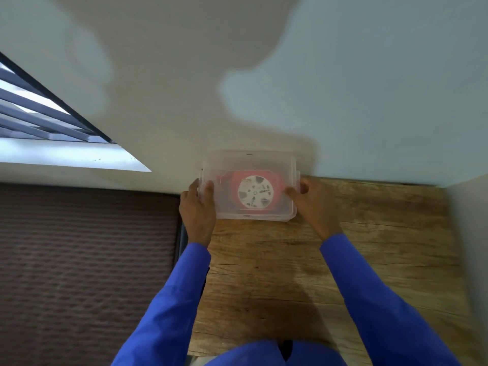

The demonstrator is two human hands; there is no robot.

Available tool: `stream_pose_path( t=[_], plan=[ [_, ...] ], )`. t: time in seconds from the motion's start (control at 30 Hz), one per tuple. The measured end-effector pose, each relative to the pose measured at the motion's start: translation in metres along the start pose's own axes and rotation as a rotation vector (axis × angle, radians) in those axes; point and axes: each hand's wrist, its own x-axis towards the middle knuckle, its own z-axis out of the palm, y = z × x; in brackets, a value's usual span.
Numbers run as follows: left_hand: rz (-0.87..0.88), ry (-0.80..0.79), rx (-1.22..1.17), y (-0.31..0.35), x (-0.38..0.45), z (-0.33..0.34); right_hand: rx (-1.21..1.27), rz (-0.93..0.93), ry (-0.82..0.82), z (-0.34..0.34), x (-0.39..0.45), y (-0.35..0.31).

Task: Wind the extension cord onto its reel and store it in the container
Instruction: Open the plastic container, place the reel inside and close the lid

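Observation:
A clear plastic container (250, 161) with its lid on stands at the far edge of the wooden table (317, 260), against the wall. Inside it lies the red cord reel (277, 180) with a white round face, seen through the lid. My left hand (198, 207) grips the container's left side, thumb on the lid. My right hand (314, 204) holds the right side, fingers curled over the edge. The image is slightly blurred.
A brown quilted mattress (84, 260) lies to the left of the table. A window with dark bars (39, 114) is at upper left. Pale walls close the table at the back and at the right (470, 233).

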Motion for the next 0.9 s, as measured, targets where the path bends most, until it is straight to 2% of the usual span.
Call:
stream_pose_path(
  t=[0.13, 0.3, 0.5, 0.57, 0.63, 0.7, 0.77, 0.83, 0.9],
  plan=[
    [0.054, 0.008, 0.057, 0.005, 0.005, -0.001, -0.021, 0.025, 0.073, 0.004, 0.003, 0.004],
    [0.073, 0.045, 0.159, 0.004, 0.019, -0.007, -0.013, 0.104, 0.034, 0.007, 0.008, 0.008],
    [0.073, -0.011, 0.103, -0.006, 0.035, -0.007, -0.048, 0.142, 0.013, 0.013, 0.011, 0.004],
    [-0.016, -0.057, 0.009, -0.014, 0.041, -0.008, -0.010, 0.174, -0.015, 0.013, 0.014, 0.006],
    [-0.192, -0.109, -0.207, -0.021, 0.046, -0.011, 0.112, 0.228, -0.025, 0.013, 0.017, 0.011],
    [-0.388, -0.198, -0.435, -0.024, 0.051, -0.010, 0.377, 0.329, -0.060, 0.010, 0.019, 0.016],
    [-0.538, -0.349, -0.590, -0.028, 0.058, -0.009, 0.641, 0.503, -0.173, 0.010, 0.022, 0.024],
    [-0.570, -0.537, -0.696, -0.029, 0.060, -0.010, 0.739, 0.648, -0.348, 0.012, 0.023, 0.030],
    [-0.590, -0.577, -0.738, -0.031, 0.060, -0.011, 0.832, 0.709, -0.415, 0.014, 0.023, 0.032]
  ],
)
